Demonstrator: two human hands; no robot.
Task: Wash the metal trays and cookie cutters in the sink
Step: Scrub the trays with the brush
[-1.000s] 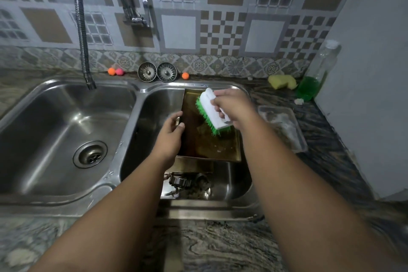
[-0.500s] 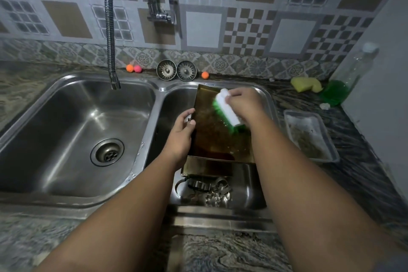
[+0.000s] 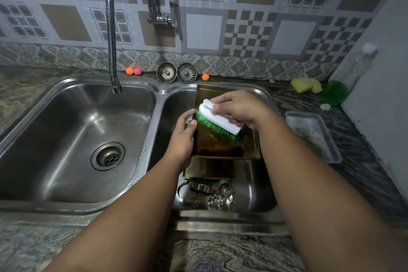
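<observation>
A dark brownish metal tray [image 3: 223,150] leans tilted in the right sink basin [image 3: 262,185]. My left hand [image 3: 184,137] grips the tray's left edge. My right hand [image 3: 237,108] holds a white scrub brush with green bristles [image 3: 217,122], bristles down on the tray's upper part. Several metal cookie cutters [image 3: 212,194] lie on the basin floor below the tray. A second, soiled silver tray [image 3: 313,134] sits on the counter to the right of the sink.
The left basin [image 3: 66,139] holds only its drain, with the flexible faucet hose [image 3: 111,28] hanging above. Two strainer plugs [image 3: 176,72] and small orange and pink balls [image 3: 133,71] line the back ledge. A yellow sponge [image 3: 305,85] and a bottle of green liquid [image 3: 346,79] stand at the back right.
The brush has slid up and left across the tray in my right hand. My left hand keeps its hold on the tray's edge. The camera has shifted left.
</observation>
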